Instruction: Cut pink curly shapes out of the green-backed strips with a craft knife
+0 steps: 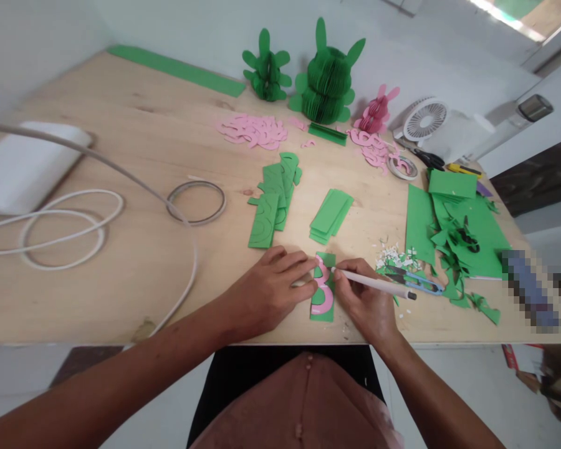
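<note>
My right hand (362, 296) is closed around a white pen (378, 284), its tip at the edge of a pink paper cutout shaped like a 3 (326, 299). The cutout lies on a green paper strip (326, 257) near the table's front edge. From the left, my left hand (266, 290) rests with fingers stretched out, the fingertips touching the cutout. Just beyond are a stack of blank green strips (331, 215) and a pile of green strips with drawn curves (264, 221).
Pink cutouts (255, 131) lie farther back, before green honeycomb paper figures (327, 81). At right are blue thread snips (416, 280), green scraps (453, 268), black-handled scissors (427, 157) and a fan (423, 120). A white cable (98, 218) and tape roll (196, 202) occupy the left.
</note>
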`<action>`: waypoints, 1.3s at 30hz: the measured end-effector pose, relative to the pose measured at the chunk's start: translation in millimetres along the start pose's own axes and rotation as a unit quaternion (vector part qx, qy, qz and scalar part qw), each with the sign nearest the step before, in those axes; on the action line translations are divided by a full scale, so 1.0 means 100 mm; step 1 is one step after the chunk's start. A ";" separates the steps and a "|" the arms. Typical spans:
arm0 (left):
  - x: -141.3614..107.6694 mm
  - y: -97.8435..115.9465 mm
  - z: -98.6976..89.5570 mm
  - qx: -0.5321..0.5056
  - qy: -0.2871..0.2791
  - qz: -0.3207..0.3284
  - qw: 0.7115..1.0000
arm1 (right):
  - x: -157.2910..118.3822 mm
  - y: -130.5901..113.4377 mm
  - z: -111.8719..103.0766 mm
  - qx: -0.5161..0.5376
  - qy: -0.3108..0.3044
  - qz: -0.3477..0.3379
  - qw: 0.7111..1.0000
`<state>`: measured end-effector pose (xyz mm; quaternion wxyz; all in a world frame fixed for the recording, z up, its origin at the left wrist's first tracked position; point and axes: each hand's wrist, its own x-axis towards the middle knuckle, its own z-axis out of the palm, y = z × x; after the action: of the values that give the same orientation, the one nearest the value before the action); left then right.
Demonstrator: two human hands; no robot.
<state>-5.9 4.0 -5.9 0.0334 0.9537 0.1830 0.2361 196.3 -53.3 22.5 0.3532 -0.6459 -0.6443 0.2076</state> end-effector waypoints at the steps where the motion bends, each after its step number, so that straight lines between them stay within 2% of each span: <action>1: 0.00 0.00 0.00 0.000 -0.002 0.002 1.000 | 0.00 0.00 0.00 -0.001 0.000 0.001 1.000; 18: 0.01 0.00 0.00 -0.002 -0.002 0.000 1.000 | -0.06 0.00 -0.02 -0.015 0.011 -0.006 1.000; 25: 0.00 -0.01 -0.02 0.004 -0.025 0.007 1.000 | -0.06 0.01 -0.01 -0.013 0.013 -0.009 1.000; 39: -0.01 0.01 -0.01 -0.003 -0.008 -0.003 1.000 | -0.08 0.03 0.01 -0.004 0.017 -0.004 1.000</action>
<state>-6.2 2.5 -5.2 0.0383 0.9550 0.1854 0.2285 197.3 -60.5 18.3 0.3625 -0.6481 -0.6415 0.1923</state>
